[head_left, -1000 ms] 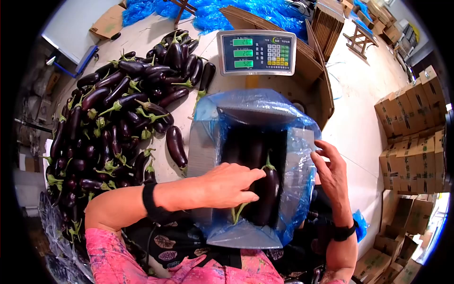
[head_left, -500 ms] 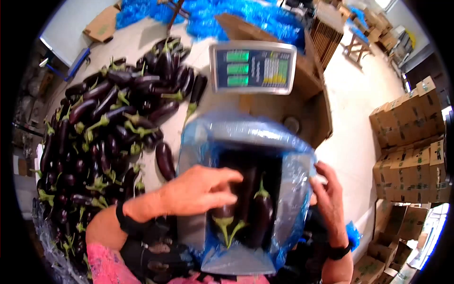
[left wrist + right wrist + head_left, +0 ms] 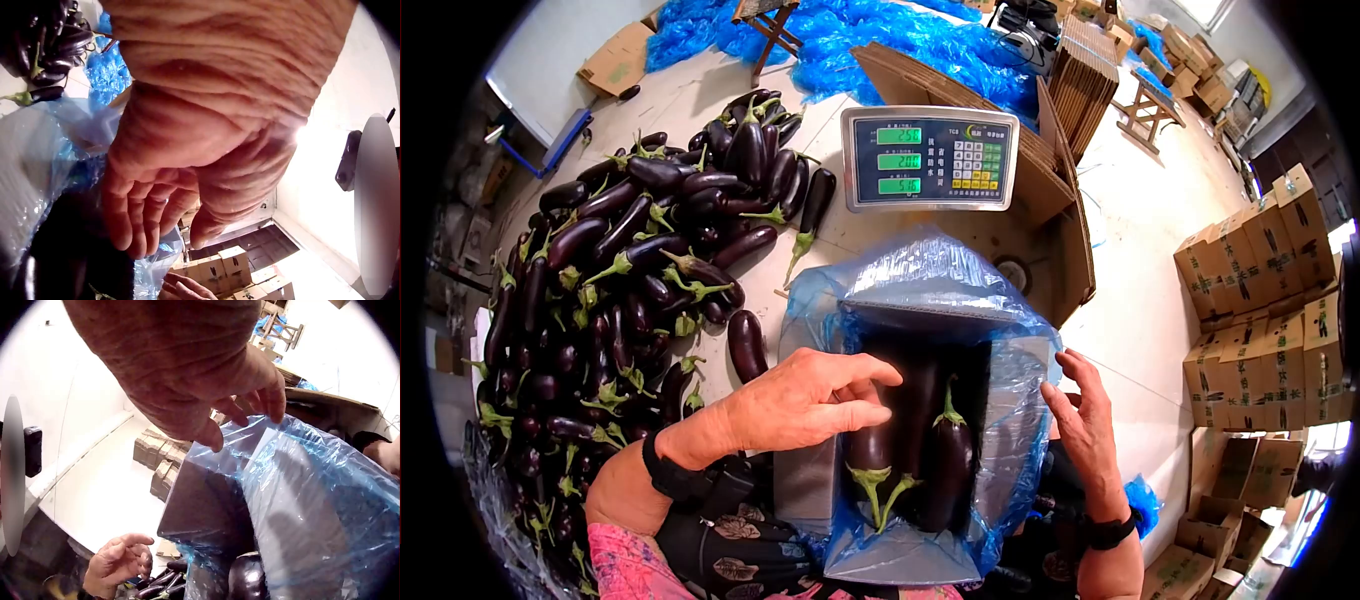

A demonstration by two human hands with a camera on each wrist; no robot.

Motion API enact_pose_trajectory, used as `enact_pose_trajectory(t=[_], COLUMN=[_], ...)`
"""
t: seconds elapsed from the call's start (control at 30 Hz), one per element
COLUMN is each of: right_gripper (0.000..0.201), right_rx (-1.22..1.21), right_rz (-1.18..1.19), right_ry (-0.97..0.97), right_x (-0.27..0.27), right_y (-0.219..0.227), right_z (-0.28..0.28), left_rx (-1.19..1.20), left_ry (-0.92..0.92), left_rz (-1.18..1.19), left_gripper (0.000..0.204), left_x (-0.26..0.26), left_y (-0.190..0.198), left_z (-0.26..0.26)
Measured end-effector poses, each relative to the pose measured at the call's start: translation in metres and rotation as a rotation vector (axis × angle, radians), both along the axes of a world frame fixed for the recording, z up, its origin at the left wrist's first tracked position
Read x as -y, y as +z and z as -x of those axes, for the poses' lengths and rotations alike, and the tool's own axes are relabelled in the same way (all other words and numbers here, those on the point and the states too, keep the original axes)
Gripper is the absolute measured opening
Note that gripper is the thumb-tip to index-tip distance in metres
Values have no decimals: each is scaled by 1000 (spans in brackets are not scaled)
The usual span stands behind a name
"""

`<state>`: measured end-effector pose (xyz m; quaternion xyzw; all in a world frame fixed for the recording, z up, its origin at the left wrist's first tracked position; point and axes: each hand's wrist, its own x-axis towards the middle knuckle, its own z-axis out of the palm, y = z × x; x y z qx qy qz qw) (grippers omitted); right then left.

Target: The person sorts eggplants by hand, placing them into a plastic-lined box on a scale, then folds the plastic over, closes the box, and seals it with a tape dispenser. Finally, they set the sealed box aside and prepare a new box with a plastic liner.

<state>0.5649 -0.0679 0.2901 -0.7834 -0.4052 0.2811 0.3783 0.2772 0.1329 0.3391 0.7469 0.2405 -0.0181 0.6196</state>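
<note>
L hand (image 3: 800, 405): over L side of box (image 3: 806, 480), back up, fingers reaching inward, slightly bent. Thumb apart from fingertips; nothing gripped. L wrist view agrees: fingers side by side, thumb off to one side, nothing btwn. Contact w/ eggplant below: cannot tell.

R hand (image 3: 1085, 415): beside R side of box, at edge of liner (image 3: 920, 265). Fingers loosely bent, thumb apart, no pinch seen. R wrist view puts fingertips right at liner edge; touching or just off it, cannot tell.

Box: open top, in front of torso. Liner = clear blue plastic, draped over its walls. Eggplants (image 3: 948, 475) lie inside, lengthwise. R one: green stem end pointing away from person. L one: stem end toward person, upper part near L thumb. Another dark one btwn them, partly in shadow.

Pile (image 3: 630, 310): many more eggplants, L of box, stems in mixed directions. One loose eggplant (image 3: 747, 345) btwn pile and box.

Scale (image 3: 930, 158): display unit beyond box, three green readouts lit; digits not surely legible. Open carton (image 3: 1082, 235) beyond box to R, behind scale. Blue film (image 3: 890, 50) on floor farther back. Boxes (image 3: 1250, 260) stacked far R. Black band on each wrist.
</note>
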Motion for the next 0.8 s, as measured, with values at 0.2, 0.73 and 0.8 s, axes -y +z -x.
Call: enact_pose_trajectory(t=[0.2, 0.73, 0.8], right_gripper=[59, 60, 38], right_rx=[78, -77, -154], right_rz=[33, 267, 187], right_ry=[-24, 243, 267], right_x=[1, -80, -88], right_y=[-16, -26, -36], right_z=[-8, -55, -65], left_rx=[86, 13, 15], left_ry=[256, 235, 197], left_rz=[49, 75, 66], left_gripper=[31, 55, 31], left_x=[-21, -105, -116], left_y=[1, -102, -113], left_z=[9, 26, 23])
